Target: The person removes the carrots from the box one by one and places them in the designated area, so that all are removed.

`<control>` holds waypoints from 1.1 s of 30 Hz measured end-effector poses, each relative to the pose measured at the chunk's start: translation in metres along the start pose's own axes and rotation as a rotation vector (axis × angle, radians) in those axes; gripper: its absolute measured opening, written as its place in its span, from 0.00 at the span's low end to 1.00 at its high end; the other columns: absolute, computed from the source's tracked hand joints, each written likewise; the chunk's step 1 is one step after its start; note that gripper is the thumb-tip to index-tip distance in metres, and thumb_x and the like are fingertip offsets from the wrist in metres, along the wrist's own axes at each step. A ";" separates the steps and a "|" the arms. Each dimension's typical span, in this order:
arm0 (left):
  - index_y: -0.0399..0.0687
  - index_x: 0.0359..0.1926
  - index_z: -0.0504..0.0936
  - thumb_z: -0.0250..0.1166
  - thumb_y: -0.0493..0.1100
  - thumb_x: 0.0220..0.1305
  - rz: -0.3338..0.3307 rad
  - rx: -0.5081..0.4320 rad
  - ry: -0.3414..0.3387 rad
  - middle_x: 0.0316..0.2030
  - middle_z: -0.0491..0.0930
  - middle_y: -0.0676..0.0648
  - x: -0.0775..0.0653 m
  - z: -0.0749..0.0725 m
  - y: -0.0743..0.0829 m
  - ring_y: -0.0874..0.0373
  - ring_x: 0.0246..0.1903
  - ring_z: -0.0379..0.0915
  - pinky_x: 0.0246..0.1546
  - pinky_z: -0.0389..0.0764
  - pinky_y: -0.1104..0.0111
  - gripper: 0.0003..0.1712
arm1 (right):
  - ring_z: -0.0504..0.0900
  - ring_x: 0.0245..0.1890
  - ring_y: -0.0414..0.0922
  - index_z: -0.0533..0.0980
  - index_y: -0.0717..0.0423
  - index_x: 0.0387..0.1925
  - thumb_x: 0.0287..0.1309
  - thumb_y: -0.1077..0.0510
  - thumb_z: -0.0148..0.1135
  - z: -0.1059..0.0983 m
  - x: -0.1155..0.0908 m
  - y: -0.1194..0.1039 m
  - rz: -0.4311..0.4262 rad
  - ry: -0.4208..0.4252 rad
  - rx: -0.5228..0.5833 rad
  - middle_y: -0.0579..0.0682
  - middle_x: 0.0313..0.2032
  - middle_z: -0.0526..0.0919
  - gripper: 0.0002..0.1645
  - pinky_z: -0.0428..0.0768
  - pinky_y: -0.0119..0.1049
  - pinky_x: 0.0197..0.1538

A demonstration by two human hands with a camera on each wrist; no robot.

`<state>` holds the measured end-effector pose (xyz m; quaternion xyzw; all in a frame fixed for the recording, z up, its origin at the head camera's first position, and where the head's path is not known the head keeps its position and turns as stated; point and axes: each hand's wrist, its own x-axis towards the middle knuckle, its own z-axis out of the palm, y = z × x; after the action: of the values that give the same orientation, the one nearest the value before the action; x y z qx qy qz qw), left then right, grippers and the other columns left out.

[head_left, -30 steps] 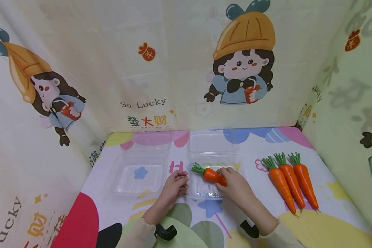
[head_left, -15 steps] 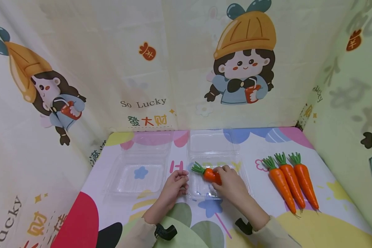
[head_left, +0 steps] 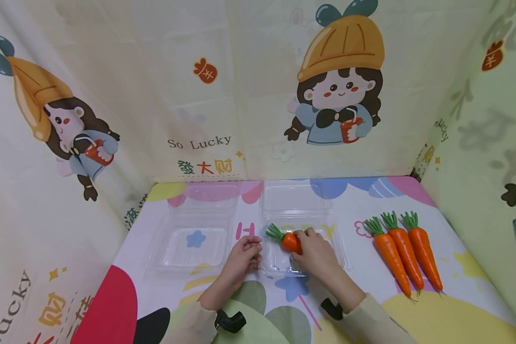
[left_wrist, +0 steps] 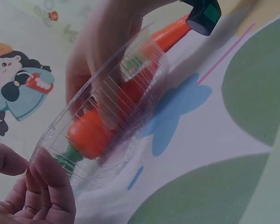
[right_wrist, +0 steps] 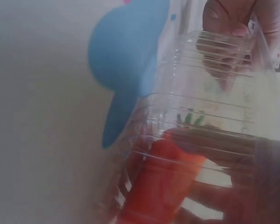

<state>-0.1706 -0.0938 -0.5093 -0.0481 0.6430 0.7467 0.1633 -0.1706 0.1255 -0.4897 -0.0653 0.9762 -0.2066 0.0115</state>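
Note:
My right hand [head_left: 318, 253] grips an orange carrot [head_left: 290, 242] by its body, within the base of a clear plastic clamshell box [head_left: 279, 265]. The carrot's green top points toward the back left; the hand covers its lower end in the head view. My left hand [head_left: 242, 258] is at the box's left side. In the left wrist view, the thumb and fingers of that left hand [left_wrist: 42, 191] pinch the clear rim [left_wrist: 50, 133], and the carrot [left_wrist: 88, 135] shows through the ribbed wall. Through the plastic, the right wrist view shows the carrot [right_wrist: 163, 182] too.
Another clear clamshell box [head_left: 167, 251] lies opened out on the left. Several loose carrots [head_left: 404, 255] lie side by side on the right of the patterned tabletop [head_left: 352, 200]. Printed curtains [head_left: 249, 105] stand behind and at both sides.
The right hand has shifted slightly left over the carrot, covering more of its body. The carrot's leafy top stays almost in place. My left hand has not visibly moved.

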 end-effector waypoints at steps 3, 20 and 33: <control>0.34 0.58 0.70 0.59 0.36 0.73 0.000 0.003 -0.006 0.35 0.75 0.50 0.001 -0.001 -0.001 0.61 0.27 0.72 0.26 0.77 0.73 0.17 | 0.79 0.41 0.54 0.78 0.59 0.59 0.54 0.53 0.76 0.003 0.002 0.001 0.008 -0.008 -0.001 0.58 0.47 0.80 0.31 0.83 0.53 0.49; 0.33 0.60 0.69 0.58 0.37 0.74 0.011 0.003 -0.009 0.35 0.74 0.50 -0.001 0.001 0.002 0.62 0.27 0.71 0.25 0.77 0.73 0.18 | 0.79 0.40 0.51 0.80 0.57 0.57 0.52 0.55 0.78 0.000 0.003 0.000 0.015 0.000 0.037 0.55 0.46 0.81 0.30 0.83 0.50 0.48; 0.34 0.59 0.70 0.59 0.37 0.73 0.003 0.014 0.000 0.35 0.74 0.50 0.000 0.000 -0.001 0.61 0.28 0.71 0.26 0.77 0.73 0.18 | 0.80 0.39 0.51 0.81 0.57 0.56 0.53 0.54 0.79 -0.015 0.002 -0.004 -0.024 0.075 0.035 0.56 0.46 0.82 0.29 0.84 0.52 0.48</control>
<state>-0.1702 -0.0936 -0.5100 -0.0461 0.6482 0.7425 0.1626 -0.1730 0.1273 -0.4738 -0.0688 0.9713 -0.2262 -0.0262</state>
